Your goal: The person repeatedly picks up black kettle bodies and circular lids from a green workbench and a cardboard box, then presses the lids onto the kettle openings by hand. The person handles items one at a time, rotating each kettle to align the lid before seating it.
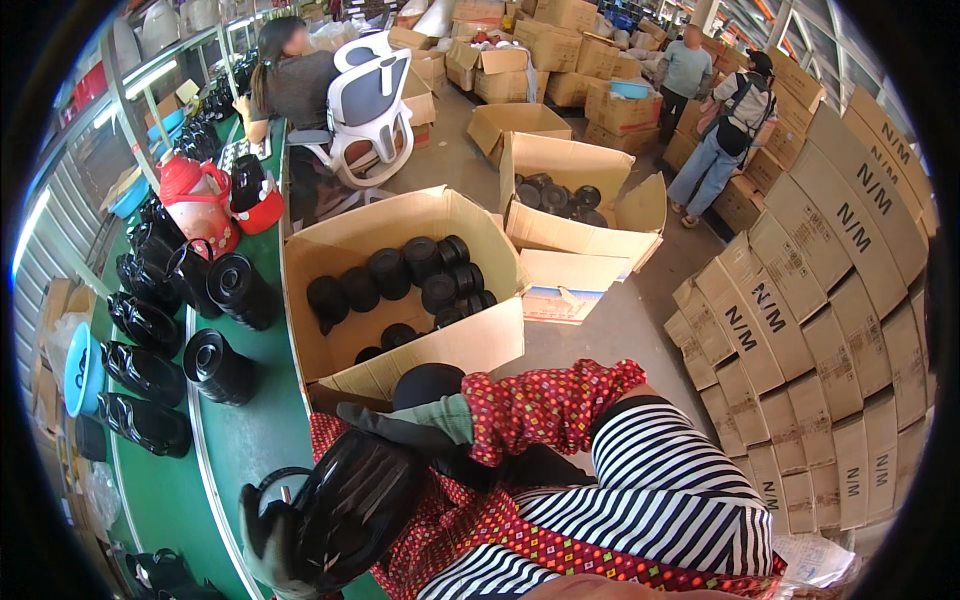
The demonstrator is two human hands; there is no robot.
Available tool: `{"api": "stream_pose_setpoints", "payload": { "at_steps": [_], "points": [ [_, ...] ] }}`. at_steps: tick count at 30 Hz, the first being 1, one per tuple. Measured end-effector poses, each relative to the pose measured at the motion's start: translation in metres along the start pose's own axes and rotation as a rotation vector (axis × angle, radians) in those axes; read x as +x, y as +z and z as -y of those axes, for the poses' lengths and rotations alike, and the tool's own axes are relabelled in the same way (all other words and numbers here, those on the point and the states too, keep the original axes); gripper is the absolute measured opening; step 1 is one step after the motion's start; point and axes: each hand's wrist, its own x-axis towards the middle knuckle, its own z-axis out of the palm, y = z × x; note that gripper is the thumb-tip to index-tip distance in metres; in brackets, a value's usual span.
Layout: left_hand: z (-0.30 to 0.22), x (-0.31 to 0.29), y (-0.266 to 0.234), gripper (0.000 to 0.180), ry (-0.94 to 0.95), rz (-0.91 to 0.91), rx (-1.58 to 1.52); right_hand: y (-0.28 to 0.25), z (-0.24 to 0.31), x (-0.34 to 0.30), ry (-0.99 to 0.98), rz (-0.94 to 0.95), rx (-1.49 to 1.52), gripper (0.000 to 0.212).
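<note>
A glossy black jug body (358, 500) with a looped handle lies tilted in front of me, close to my lap. My gloved left hand (268, 540) is closed round its handle side. Across its upper end rests my gloved right hand (405, 428), gripping it from above; some of its fingers are hidden. Left of the jug body, on the green bench, stand two ribbed black cylinders (218, 368) (240, 290). Beyond them lie several glossy black housings (145, 372) in a row.
A green workbench (205, 465) runs along my left, with a red jug (200, 205) and a blue basin (84, 368) on it. An open carton (350, 225) holds black cylinders; another carton (570, 235) stands behind. Stacked cartons (800, 330) rise at right. A person (290, 85) sits near a chair (375, 100).
</note>
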Motion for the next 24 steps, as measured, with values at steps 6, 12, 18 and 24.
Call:
{"api": "stream_pose_setpoints", "payload": {
  "at_steps": [6,12,18,24],
  "points": [
    [-0.012,-0.010,-0.028,0.042,-0.040,-0.001,0.014,0.048,0.009,-0.024,-1.052,-0.208,-0.818,0.085],
    [-0.078,0.022,-0.050,0.034,0.145,0.275,0.222,0.016,-0.027,-0.007,-0.328,-0.015,0.326,0.060],
    [-0.023,-0.001,-0.048,0.053,-0.072,0.273,-0.296,0.030,-0.012,-0.012,-0.821,-0.013,-0.446,0.089],
    [-0.045,0.020,-0.032,0.038,0.047,0.137,0.042,0.027,-0.019,-0.010,-0.427,-0.185,0.421,0.060]
  ]
}}
